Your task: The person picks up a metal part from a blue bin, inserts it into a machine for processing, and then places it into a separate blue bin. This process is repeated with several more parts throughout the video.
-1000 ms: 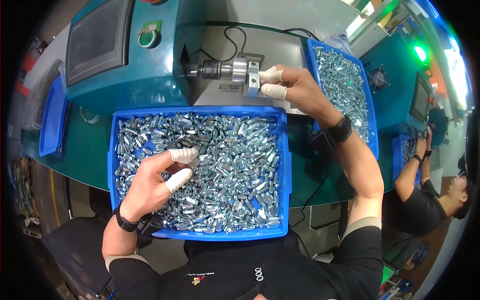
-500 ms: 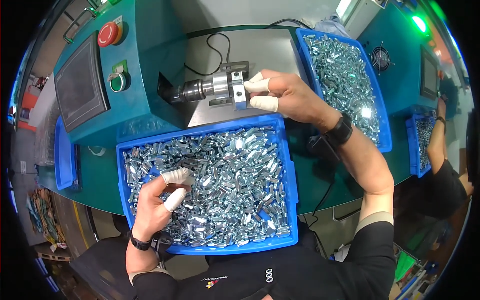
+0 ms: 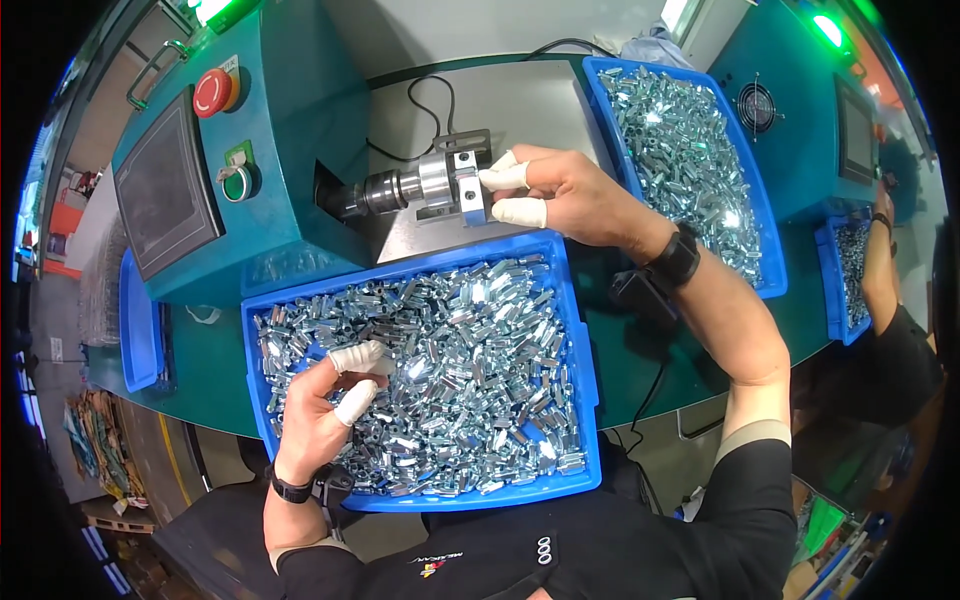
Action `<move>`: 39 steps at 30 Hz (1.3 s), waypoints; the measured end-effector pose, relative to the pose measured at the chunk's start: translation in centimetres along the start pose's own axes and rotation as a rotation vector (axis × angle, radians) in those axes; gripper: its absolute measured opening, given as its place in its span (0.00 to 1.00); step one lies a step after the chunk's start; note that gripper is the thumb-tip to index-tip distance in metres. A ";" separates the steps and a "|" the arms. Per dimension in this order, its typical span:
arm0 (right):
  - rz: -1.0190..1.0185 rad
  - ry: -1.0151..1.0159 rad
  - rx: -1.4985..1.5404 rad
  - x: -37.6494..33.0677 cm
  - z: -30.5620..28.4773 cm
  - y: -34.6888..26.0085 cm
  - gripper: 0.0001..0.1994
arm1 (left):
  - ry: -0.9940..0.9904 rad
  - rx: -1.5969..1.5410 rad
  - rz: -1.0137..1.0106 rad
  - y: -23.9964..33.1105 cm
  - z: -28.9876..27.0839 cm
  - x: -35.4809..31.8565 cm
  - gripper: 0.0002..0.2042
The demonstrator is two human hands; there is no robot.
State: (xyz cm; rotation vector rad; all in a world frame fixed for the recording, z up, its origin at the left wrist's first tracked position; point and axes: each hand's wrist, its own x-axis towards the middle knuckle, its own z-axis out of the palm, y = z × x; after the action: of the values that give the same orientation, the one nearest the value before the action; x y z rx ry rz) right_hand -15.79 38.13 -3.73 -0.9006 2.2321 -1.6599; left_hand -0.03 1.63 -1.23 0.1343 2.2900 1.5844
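Near, the person's black shirt (image 3: 650, 540) bears a short line of small white lettering (image 3: 440, 557) above a tiny coloured emblem (image 3: 432, 570), with a column of white rings (image 3: 544, 550) to their right. Farther off at left, on the teal machine (image 3: 300, 130), a pale label (image 3: 232, 64) with dark characters, apparently partly covered, stands behind the red push button (image 3: 211, 93).

we've a tray (image 3: 470, 496) on the counter (image 3: 220, 378) before us, metal parts (image 3: 480, 390) in it; machine (image 3: 290, 200) behind, to l.; flat tray (image 3: 141, 335) further l.; 2nd parts tray (image 3: 772, 258) back r., chuck (image 3: 434, 181) btwn machine & that.
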 end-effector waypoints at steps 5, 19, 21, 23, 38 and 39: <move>0.004 0.000 -0.025 0.2 0.1 -0.2 0.19 | -0.007 0.001 0.022 0.0 -0.1 -0.2 0.18; 0.022 0.034 -0.012 0.4 0.1 -0.2 0.17 | -0.017 -0.012 0.078 -0.1 -0.1 -0.6 0.18; 0.112 0.099 0.146 0.3 0.4 -0.4 0.15 | -0.035 0.000 0.081 -0.2 -0.1 -0.5 0.17; 0.154 0.115 0.224 0.4 0.5 -0.3 0.15 | -0.029 0.000 0.080 -0.3 -0.1 -0.5 0.16; 0.111 0.438 -0.934 3.3 1.6 -3.0 0.22 | -0.044 0.011 0.107 -0.4 -0.5 -0.6 0.17; 0.108 0.435 -0.934 3.4 1.7 -3.1 0.22 | -0.041 0.010 0.107 -0.4 -0.5 -0.6 0.17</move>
State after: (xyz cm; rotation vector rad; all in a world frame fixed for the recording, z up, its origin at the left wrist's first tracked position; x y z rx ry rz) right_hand -16.56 34.28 -0.87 -0.5588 3.3593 -0.7415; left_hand 0.45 0.90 -1.27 0.2936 2.2943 1.6069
